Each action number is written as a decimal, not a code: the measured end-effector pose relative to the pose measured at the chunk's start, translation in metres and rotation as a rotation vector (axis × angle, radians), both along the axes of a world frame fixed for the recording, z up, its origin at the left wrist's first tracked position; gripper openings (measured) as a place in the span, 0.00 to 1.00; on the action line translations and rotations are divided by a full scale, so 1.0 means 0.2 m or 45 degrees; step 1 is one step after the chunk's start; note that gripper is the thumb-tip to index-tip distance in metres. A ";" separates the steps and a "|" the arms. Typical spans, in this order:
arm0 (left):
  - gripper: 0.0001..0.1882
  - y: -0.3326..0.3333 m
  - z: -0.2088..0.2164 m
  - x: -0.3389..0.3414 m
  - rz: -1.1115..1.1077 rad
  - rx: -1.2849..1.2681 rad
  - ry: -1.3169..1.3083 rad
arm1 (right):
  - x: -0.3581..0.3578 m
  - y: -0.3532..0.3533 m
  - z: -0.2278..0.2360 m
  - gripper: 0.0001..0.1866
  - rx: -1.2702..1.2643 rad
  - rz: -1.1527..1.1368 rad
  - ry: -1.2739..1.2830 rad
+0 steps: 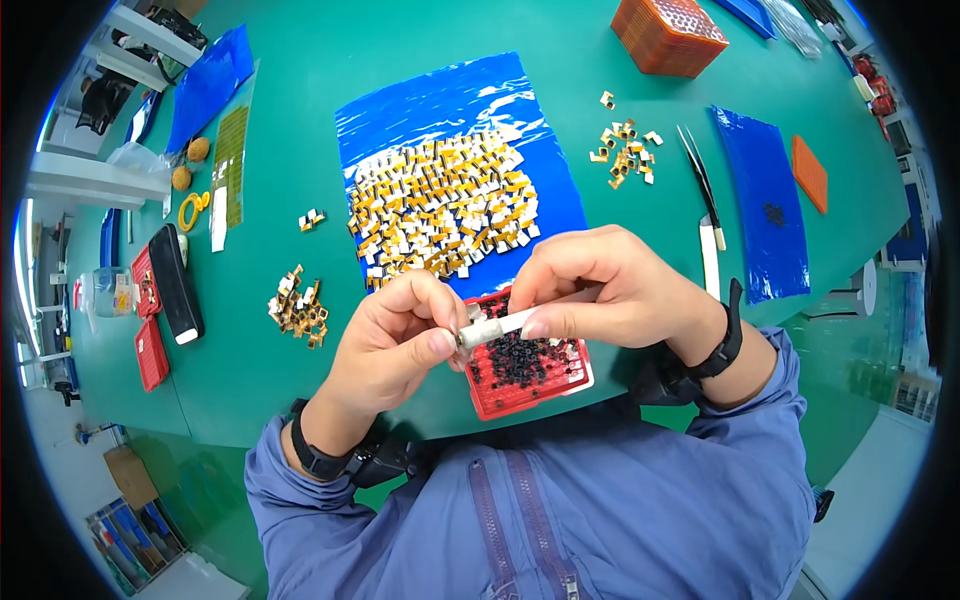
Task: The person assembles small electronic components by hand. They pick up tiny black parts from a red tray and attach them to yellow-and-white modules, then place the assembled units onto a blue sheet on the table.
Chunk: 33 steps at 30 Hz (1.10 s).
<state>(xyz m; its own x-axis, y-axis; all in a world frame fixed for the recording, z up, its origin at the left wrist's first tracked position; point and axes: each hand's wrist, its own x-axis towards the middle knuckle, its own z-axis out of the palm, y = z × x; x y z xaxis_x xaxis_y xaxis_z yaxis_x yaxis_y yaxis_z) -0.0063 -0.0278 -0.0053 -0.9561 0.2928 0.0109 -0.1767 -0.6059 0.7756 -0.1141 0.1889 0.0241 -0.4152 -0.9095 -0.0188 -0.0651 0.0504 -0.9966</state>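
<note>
My right hand (618, 287) is closed round a slim white pen-like tool (487, 332) with a clear sleeve near its tip. Finger and thumb of my left hand (392, 345) pinch together at that tip, on a small piece too hidden to make out. Directly below both hands lies a red tray (490, 407) with many tiny black ring-like parts (525, 362) in it. Just beyond, a blue sheet (430, 98) carries a dense spread of small white-and-gold bent pieces (440, 205).
Loose gold pieces lie in small piles at left (298, 308) and right (625, 152). Tweezers (697, 170), a white-handled blade (709, 258) and another blue sheet (765, 205) are on the right. An orange tray stack (665, 40) stands far right; a black case (176, 285) lies left.
</note>
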 end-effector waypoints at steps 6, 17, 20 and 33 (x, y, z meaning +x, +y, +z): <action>0.06 0.01 0.01 0.01 -0.027 -0.017 0.005 | -0.01 0.01 0.00 0.05 0.065 0.059 -0.049; 0.06 0.00 0.01 0.01 -0.042 -0.061 0.003 | 0.00 0.01 -0.01 0.04 0.010 0.023 0.026; 0.07 0.00 0.01 0.01 -0.054 -0.063 0.007 | -0.01 0.01 0.04 0.03 0.094 0.016 -0.115; 0.07 0.00 0.03 0.01 -0.088 -0.187 -0.007 | 0.01 0.02 -0.02 0.07 -0.108 -0.047 -0.074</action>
